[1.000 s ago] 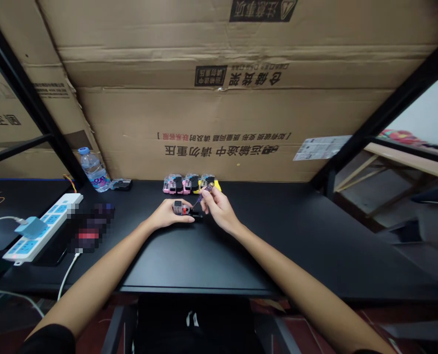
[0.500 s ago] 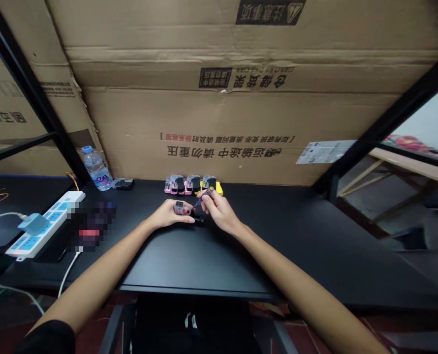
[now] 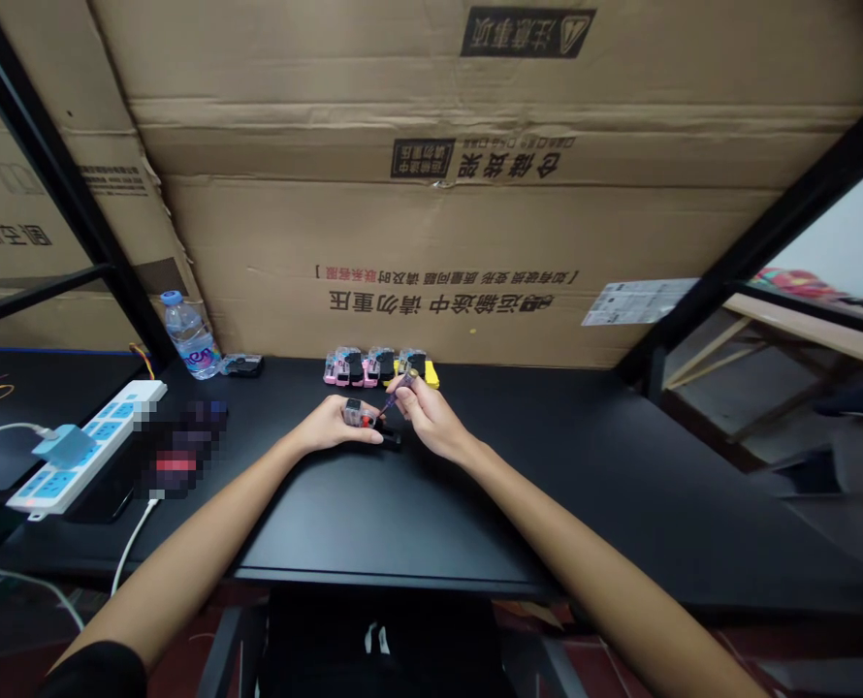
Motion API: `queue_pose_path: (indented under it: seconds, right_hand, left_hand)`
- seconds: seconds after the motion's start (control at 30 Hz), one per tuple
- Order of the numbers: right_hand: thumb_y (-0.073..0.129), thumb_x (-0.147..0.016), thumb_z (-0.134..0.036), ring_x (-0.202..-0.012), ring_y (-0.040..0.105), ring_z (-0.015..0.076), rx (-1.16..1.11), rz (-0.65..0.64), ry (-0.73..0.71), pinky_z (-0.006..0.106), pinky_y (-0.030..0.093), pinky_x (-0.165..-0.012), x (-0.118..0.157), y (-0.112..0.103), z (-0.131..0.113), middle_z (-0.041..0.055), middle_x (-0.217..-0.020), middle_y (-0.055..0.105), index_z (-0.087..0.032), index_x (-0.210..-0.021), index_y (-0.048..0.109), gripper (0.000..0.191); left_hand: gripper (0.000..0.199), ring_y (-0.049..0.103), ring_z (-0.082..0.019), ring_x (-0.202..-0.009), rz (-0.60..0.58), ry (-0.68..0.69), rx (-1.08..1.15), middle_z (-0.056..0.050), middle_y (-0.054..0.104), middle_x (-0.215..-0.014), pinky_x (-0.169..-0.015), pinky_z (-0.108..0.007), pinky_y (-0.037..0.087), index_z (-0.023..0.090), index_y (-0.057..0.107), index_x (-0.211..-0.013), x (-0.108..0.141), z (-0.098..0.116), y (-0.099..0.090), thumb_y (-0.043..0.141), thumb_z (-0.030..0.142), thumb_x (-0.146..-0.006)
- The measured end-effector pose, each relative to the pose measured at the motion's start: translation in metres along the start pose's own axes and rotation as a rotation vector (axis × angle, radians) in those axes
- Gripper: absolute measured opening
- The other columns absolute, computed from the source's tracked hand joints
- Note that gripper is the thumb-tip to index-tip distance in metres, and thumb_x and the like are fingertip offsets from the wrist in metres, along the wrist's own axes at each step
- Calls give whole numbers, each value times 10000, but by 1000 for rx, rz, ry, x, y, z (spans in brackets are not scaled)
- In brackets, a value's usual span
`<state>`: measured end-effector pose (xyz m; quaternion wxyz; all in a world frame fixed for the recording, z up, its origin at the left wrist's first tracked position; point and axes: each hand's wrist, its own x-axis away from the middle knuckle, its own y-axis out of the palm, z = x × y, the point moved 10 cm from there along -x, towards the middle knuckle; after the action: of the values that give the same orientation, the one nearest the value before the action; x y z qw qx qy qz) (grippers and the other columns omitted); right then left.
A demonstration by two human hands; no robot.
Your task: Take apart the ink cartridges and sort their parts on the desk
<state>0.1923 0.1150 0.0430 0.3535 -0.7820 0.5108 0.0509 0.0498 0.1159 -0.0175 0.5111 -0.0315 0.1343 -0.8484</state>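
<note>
My left hand (image 3: 321, 425) is closed around a small device with a clear casing (image 3: 357, 415), black parts and an orange-red spot inside. A black part sticks out to the right, low over the table. My right hand (image 3: 435, 422) grips a thin screwdriver with a purplish handle (image 3: 403, 384). Its shaft slants down and left, and the tip meets the device near the orange-red spot; exact contact is too small to make out. Just behind the hands, several similar clear-and-black devices (image 3: 348, 365) with pink or yellow parts stand in a row.
At the back left are a water bottle (image 3: 190, 334) and another clear-and-black device (image 3: 242, 364). A white power strip (image 3: 101, 436) with a plugged-in charger and a partly blurred phone (image 3: 184, 456) lie left on the black table (image 3: 380, 523). Cardboard (image 3: 431, 228) closes off the back.
The screwdriver and right fingers have shifted very slightly left and turned a little. My left hand keeps its hold on the device, and the view has tilted slightly.
</note>
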Motion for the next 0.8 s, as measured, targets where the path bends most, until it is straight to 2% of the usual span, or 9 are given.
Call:
queue_pose_path:
  seconds: [0.17, 0.33, 0.53, 0.8]
  right_hand:
    - [346, -1096, -640, -685, 521, 193, -8, 12, -2, 334, 483, -683, 3, -7, -4, 7, -764, 540, -225, -1148, 586, 482]
    - [356, -1083, -669, -627, 490, 172, -45, 23, -9, 316, 455, -635, 2, -4, -12, -15, -727, 506, -223, -1094, 574, 496]
    - [457, -1068, -623, -599, 562, 171, -18, 127, 2, 312, 467, -625, 1, -7, -10, -2, -701, 598, -228, -989, 580, 421]
    - [500, -1064, -571, -567, 591, 174, -41, 168, -8, 318, 491, -607, 2, -9, -9, -2, -679, 633, -234, -1008, 592, 354]
  left_hand:
    - [610, 692, -176, -796, -9, 0, 3, -58, 776, -912, -848, -337, 570, 117, 806, -1137, -1, -4, 0, 959, 500, -688]
    - [624, 676, -168, -767, -3, -5, 12, -57, 766, -891, -818, -327, 562, 106, 804, -1124, 0, -4, -1, 961, 512, -677]
    - [630, 638, -147, -715, 19, 21, -4, -44, 742, -828, -767, -303, 535, 82, 809, -1132, 1, 2, -1, 962, 494, -681]
    - [611, 621, -135, -695, 42, 11, -2, -48, 749, -827, -748, -291, 526, 82, 816, -1133, 0, 0, -4, 966, 466, -681]
